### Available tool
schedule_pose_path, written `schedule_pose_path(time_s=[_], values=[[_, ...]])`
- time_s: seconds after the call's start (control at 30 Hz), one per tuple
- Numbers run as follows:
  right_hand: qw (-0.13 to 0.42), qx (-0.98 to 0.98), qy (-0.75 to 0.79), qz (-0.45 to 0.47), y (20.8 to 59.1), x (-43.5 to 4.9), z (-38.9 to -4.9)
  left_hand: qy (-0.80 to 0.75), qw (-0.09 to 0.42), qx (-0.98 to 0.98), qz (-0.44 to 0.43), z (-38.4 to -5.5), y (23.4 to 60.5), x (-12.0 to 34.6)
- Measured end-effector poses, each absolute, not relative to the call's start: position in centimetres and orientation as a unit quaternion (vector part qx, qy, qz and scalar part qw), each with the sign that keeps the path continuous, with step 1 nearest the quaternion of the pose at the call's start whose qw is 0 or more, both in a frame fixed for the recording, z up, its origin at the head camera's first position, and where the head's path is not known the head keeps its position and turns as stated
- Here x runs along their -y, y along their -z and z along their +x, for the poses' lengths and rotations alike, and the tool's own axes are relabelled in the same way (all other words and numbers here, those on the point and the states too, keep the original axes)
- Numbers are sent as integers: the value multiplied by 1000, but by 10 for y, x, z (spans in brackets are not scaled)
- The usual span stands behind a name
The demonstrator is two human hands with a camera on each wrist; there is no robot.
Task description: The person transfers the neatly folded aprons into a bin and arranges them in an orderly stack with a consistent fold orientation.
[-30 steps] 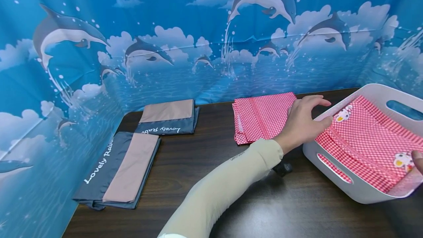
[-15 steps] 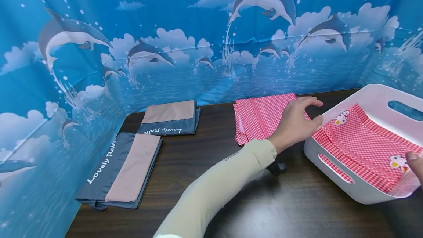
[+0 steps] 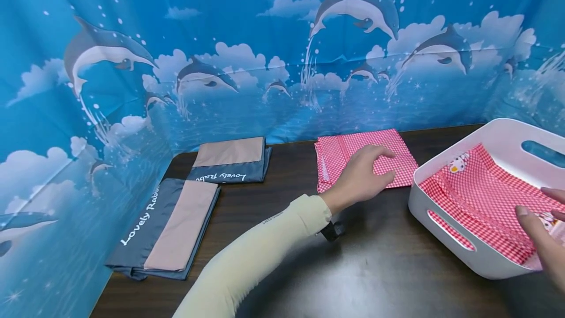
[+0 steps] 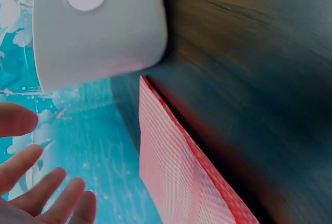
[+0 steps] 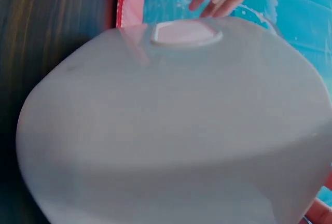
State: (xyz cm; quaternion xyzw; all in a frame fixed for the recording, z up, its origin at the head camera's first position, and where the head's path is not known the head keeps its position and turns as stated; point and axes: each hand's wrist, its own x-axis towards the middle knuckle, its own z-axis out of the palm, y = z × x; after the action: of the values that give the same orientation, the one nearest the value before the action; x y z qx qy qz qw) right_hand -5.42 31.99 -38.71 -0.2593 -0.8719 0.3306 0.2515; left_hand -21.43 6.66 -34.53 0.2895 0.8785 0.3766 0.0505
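Observation:
My left hand (image 3: 364,175) hovers in front of a folded red gingham cloth (image 3: 397,148) on the table, fingers loosely bent and holding nothing. In the left wrist view its fingers (image 4: 39,182) are spread apart beside that cloth (image 4: 176,167). A white plastic basket (image 3: 446,244) with slot handles stands at the right. Inside lies another red gingham cloth (image 3: 490,195) with white cartoon animal patches. Over the basket's right side is my right hand (image 3: 545,239), its fingers apart, partly cut off by the frame edge. The basket wall mostly hides it in the right wrist view.
Two folded navy-and-pink cloths lettered "Lovely Rabbit" lie on the left: one nearer (image 3: 163,229), one farther back (image 3: 229,158). A blue dolphin-print curtain (image 3: 247,92) hangs behind the dark wooden table (image 3: 265,220).
The cloth in the basket has settled lower. My left hand has drawn leftward from the rim toward the cloth on the table. More of my right hand shows, and its fingers have spread.

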Motion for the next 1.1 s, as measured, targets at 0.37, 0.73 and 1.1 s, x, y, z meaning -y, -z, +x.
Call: schedule_pose_path(time_s=[0.37, 0.73, 1.1], values=[[391, 864, -306, -87, 383, -292, -56, -352, 91, -903, 229, -198, 355, 3], [419, 865, -276, 23, 380, -274, -60, -385, 85, -894, 215, -187, 363, 50], [377, 880, -244, 156, 368, -232, -66, -367, 69, -901, 219, -182, 364, 51]])
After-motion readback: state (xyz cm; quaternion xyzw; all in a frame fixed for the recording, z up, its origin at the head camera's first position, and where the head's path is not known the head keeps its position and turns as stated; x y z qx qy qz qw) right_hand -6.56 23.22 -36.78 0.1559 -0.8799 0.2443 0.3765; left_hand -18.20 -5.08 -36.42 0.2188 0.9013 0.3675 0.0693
